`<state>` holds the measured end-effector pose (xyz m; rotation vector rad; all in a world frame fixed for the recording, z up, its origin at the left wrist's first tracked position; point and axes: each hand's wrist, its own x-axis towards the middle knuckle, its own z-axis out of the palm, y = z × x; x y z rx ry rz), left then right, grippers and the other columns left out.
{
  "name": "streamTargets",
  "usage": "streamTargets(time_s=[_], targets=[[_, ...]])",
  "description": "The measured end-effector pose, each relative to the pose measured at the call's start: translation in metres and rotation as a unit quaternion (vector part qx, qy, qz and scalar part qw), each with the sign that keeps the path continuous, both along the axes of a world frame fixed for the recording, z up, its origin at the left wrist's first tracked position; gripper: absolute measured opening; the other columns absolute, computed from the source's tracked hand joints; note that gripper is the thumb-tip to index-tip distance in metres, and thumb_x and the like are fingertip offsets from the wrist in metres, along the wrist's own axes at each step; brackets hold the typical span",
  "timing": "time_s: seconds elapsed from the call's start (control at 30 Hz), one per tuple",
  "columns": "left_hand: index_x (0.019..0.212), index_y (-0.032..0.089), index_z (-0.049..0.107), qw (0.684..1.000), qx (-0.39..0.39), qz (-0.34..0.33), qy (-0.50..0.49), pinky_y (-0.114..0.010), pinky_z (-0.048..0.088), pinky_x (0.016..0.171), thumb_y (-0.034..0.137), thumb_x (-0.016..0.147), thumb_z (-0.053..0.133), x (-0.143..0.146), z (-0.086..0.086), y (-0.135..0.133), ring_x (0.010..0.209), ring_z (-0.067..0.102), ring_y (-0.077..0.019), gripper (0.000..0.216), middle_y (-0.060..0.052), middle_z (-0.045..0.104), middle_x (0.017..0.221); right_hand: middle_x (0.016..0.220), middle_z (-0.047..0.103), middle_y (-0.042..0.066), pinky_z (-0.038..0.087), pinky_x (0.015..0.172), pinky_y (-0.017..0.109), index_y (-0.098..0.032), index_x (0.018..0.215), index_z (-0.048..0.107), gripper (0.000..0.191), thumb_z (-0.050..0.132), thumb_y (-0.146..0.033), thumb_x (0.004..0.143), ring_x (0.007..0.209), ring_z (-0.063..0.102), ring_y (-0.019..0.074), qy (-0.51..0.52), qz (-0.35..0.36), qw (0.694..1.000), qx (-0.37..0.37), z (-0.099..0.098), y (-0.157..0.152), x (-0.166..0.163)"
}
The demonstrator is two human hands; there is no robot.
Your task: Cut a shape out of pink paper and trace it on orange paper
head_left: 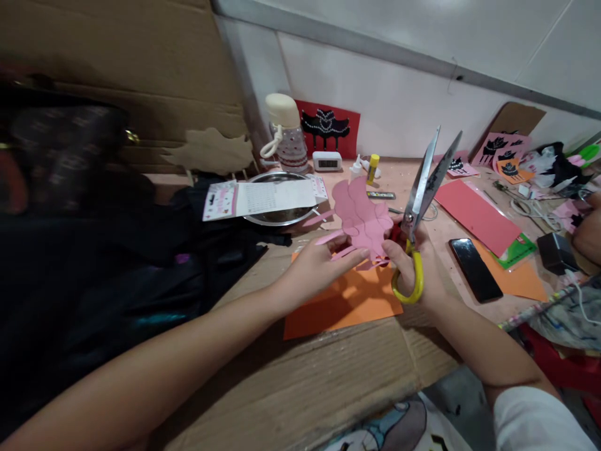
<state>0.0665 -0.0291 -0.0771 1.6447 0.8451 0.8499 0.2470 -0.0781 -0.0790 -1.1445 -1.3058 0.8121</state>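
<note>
A pink paper cutout (360, 210) with a scalloped outline and thin prongs is pinched between the thumb and fingers of my left hand (319, 262). Yellow-handled scissors (410, 220) hang on my right hand (428, 269), with the thumb by the handle loop. Their blades point up and stand apart, to the right of the cutout. My right fingertips meet the cutout's lower right edge; part of them is hidden. Beneath both hands lies an orange paper sheet (342, 307) on a cardboard surface (282, 369).
Behind the hands are a round metal tray (277, 219), a printed card (275, 196), a bottle (286, 138), a small digital clock (327, 161) and a glue stick (372, 169). A phone (475, 269) and red paper (479, 215) lie right. Dark fabric (107, 282) fills the left.
</note>
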Motion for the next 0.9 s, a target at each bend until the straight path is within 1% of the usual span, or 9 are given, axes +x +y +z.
streamTargets(time_s=[0.1,0.2,0.3,0.43,0.5,0.57,0.7,0.77,0.9], targets=[[0.079,0.019,0.065,0.998,0.006,0.066,-0.009,-0.033,0.054,0.078,0.045,0.081,0.07,-0.006,0.01,0.003,0.079,0.063,-0.0196,0.027,-0.002,0.069,0.079,0.093,0.061,-0.002,0.056,0.069,0.029,-0.032,0.107,0.056,0.034,0.079,-0.041,0.085,0.08,0.064,0.0156,0.089,0.0,0.996,0.007,-0.005,0.004,0.001],[0.074,0.019,0.065,0.994,0.031,0.106,-0.013,-0.032,0.053,0.075,0.043,0.08,0.07,-0.011,0.016,0.004,0.075,0.061,-0.0191,0.025,-0.002,0.069,0.075,0.089,0.062,-0.003,0.053,0.061,0.029,-0.032,0.106,0.056,0.031,0.078,-0.038,0.085,0.07,0.061,0.0146,0.096,0.012,0.995,-0.004,-0.01,0.006,0.002],[0.078,0.019,0.069,0.993,0.026,0.111,-0.044,-0.033,0.052,0.077,0.042,0.078,0.072,-0.01,0.015,0.005,0.078,0.062,-0.0197,0.023,-0.003,0.071,0.079,0.087,0.065,-0.002,0.056,0.066,0.032,-0.031,0.106,0.056,0.032,0.078,-0.037,0.084,0.073,0.063,0.0173,0.085,0.022,0.996,-0.008,-0.015,0.006,-0.001],[0.079,0.019,0.069,0.994,0.008,0.079,-0.07,-0.035,0.052,0.082,0.041,0.076,0.073,-0.007,0.009,0.004,0.085,0.063,-0.0216,0.022,-0.004,0.072,0.085,0.086,0.064,-0.002,0.057,0.073,0.033,-0.03,0.104,0.057,0.03,0.078,-0.035,0.082,0.076,0.064,0.0181,0.081,-0.01,0.996,-0.019,-0.018,0.004,-0.009],[0.079,0.019,0.068,0.995,-0.01,0.069,-0.065,-0.036,0.052,0.083,0.042,0.076,0.073,-0.006,0.007,0.003,0.086,0.063,-0.0222,0.023,-0.005,0.072,0.086,0.089,0.065,-0.001,0.056,0.078,0.034,-0.029,0.103,0.057,0.028,0.076,-0.032,0.083,0.08,0.065,0.0185,0.074,-0.016,0.997,-0.026,-0.017,0.003,-0.012],[0.073,0.02,0.064,0.996,-0.019,0.075,-0.041,-0.035,0.052,0.079,0.045,0.076,0.074,-0.006,0.005,0.003,0.082,0.063,-0.022,0.027,-0.004,0.069,0.08,0.092,0.066,0.0,0.056,0.081,0.036,-0.028,0.104,0.058,0.028,0.076,-0.031,0.082,0.084,0.065,0.0197,0.065,-0.014,0.998,-0.021,-0.017,0.003,-0.012],[0.067,0.02,0.058,0.996,0.015,0.086,0.027,-0.033,0.05,0.074,0.048,0.082,0.071,-0.008,0.002,0.004,0.075,0.06,-0.0198,0.033,-0.001,0.063,0.073,0.095,0.066,0.001,0.055,0.09,0.041,-0.028,0.105,0.057,0.029,0.076,-0.029,0.083,0.09,0.067,0.0222,0.043,-0.02,0.999,-0.007,-0.018,0.003,-0.01],[0.069,0.02,0.059,0.996,0.027,0.085,0.022,-0.032,0.049,0.074,0.047,0.084,0.069,-0.008,0.001,0.004,0.075,0.059,-0.0188,0.032,-0.001,0.061,0.075,0.097,0.066,0.001,0.055,0.091,0.041,-0.029,0.106,0.057,0.029,0.076,-0.029,0.083,0.091,0.067,0.0221,0.035,-0.014,0.999,-0.006,-0.02,0.003,-0.009],[0.062,0.022,0.051,0.992,0.056,0.105,0.039,-0.031,0.045,0.067,0.045,0.085,0.067,-0.008,0.005,0.003,0.068,0.053,-0.0168,0.036,0.002,0.052,0.066,0.101,0.065,0.001,0.054,0.094,0.041,-0.03,0.11,0.058,0.031,0.075,-0.03,0.083,0.094,0.066,0.022,0.026,-0.002,1.0,-0.014,-0.024,0.0,-0.007]])
